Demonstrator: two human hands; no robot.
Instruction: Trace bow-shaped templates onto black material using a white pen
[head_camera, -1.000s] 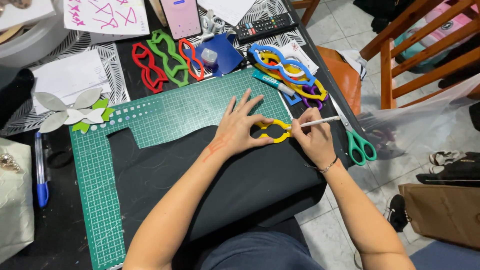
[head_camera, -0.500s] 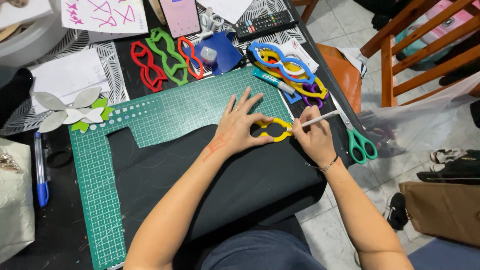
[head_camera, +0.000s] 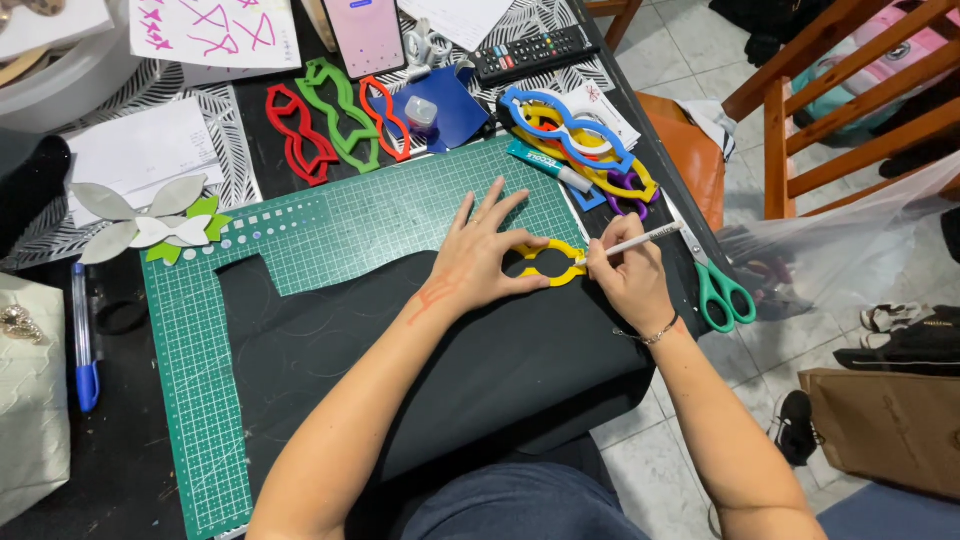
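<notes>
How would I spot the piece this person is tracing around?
Find the green cutting mat with a black sheet over it. At the sheet's upper right edge, the left hand presses down a yellow glasses-shaped cutout. Alone among the coloured frames, it lies under a hand, a white pen touching it.

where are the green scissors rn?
In the head view, the green scissors lie at the table's right edge, just right of the right hand holding the white pen, off the cutting mat.
</notes>
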